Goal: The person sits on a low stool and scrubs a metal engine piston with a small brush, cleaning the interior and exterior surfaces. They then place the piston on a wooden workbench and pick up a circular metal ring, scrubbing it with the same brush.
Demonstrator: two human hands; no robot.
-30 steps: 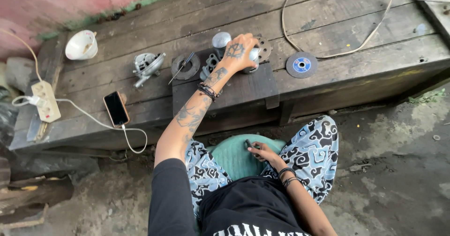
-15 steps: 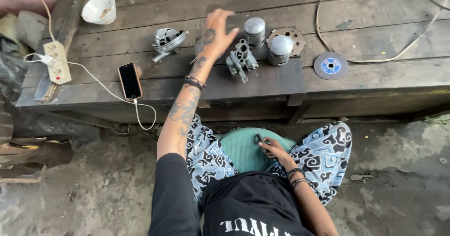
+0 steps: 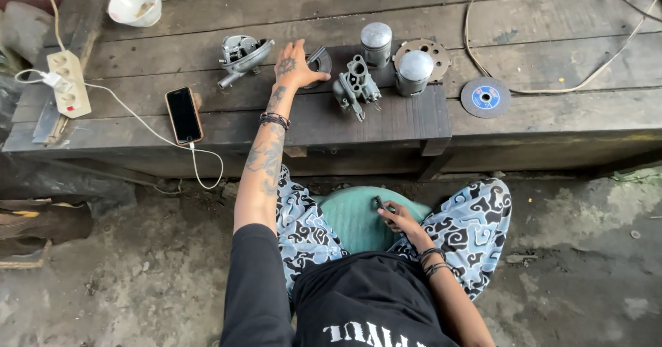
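My left hand (image 3: 292, 65) reaches out palm down with fingers spread, resting on a dark board (image 3: 407, 116) atop the wooden bench. It lies right beside a flat metal ring with a thin tool on it (image 3: 319, 60) and partly covers them. A grey carburettor body (image 3: 356, 85) lies just right of the hand, near two metal pistons (image 3: 376, 42) (image 3: 414, 70) and a round perforated plate (image 3: 436, 49). My right hand (image 3: 398, 219) rests on a green stool (image 3: 348, 226) between my knees, fingers closed on a small dark object (image 3: 378, 203).
On the bench are a grey metal housing part (image 3: 241, 53), a phone (image 3: 184, 115) on a white cable, a power strip (image 3: 65, 81), a white bowl (image 3: 136, 2), a grinding disc (image 3: 486, 97) and a looping cord (image 3: 476, 30). Dirt floor lies below.
My left hand let go of the piston at the right, swept left across the parts and came down flat beside the metal ring. My right hand stayed on the stool.
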